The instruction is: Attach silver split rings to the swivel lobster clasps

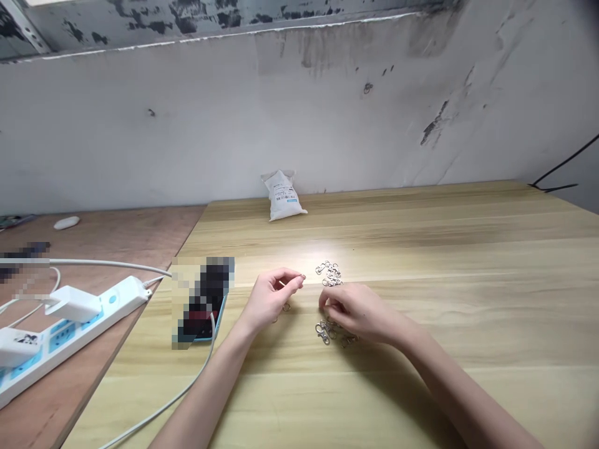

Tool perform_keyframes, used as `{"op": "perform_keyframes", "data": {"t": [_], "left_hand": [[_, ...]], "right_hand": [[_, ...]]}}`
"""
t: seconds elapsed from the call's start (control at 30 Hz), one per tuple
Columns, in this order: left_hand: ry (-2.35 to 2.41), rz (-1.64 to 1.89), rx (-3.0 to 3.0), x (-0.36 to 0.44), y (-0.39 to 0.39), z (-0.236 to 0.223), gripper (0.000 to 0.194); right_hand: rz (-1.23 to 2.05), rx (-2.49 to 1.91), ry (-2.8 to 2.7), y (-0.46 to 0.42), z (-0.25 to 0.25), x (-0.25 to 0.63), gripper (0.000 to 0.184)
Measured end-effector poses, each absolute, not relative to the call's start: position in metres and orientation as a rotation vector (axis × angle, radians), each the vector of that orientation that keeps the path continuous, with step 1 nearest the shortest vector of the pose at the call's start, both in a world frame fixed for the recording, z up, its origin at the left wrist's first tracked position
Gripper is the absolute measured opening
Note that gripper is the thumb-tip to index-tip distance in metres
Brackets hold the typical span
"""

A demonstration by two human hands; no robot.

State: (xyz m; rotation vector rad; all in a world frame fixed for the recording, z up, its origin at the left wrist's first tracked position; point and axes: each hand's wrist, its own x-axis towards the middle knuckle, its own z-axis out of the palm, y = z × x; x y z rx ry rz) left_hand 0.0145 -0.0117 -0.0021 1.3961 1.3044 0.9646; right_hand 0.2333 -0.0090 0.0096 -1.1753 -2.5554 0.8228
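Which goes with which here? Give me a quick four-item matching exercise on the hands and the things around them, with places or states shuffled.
1. Left hand
2. Right hand
3. White packet
4. Power strip

A. On the reddish-brown surface
B. Pinching a small metal piece
C. Near the wall
D. At the metal clasps, fingers bent downward

Pairs: 1-B; 2-D; 3-C; 4-A
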Motion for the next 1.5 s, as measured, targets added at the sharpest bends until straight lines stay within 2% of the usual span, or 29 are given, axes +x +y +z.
{"op": "perform_keyframes", "data": {"t": [0.13,0.23,0.47,0.7,1.13,1.23,1.37,1.5], "left_hand": [[1.293,0.966,1.406,0.015,-0.012,-0.004,0.034],[1.285,0.969,1.407,0.016,-0.013,-0.002,0.035],[1.251,0.997,1.397,0.019,-0.013,0.003,0.036],[1.243,0.969,1.374,0.019,-0.013,0.002,0.035],[1.251,0.989,1.412,0.018,-0.013,0.003,0.035],[1.25,0.986,1.412,0.017,-0.013,0.003,0.035],[1.239,0.987,1.418,0.018,-0.014,0.003,0.032],[1.215,0.947,1.488,0.018,-0.016,0.004,0.027]], "right_hand": [[1.065,-1.131,-2.593,-0.01,0.023,0.238,0.016],[1.078,-1.187,-2.589,-0.011,0.025,0.237,0.016],[0.814,-1.26,-2.575,-0.01,0.01,0.235,0.018],[0.606,-1.286,-2.615,-0.013,-0.003,0.229,0.036],[0.606,-1.119,-2.52,-0.004,-0.006,0.232,0.02],[0.723,-1.079,-2.402,-0.004,-0.001,0.232,0.014],[1.054,-1.05,-2.125,-0.007,0.009,0.228,0.009],[1.31,-1.022,-1.812,-0.007,0.006,0.224,0.012]]}}
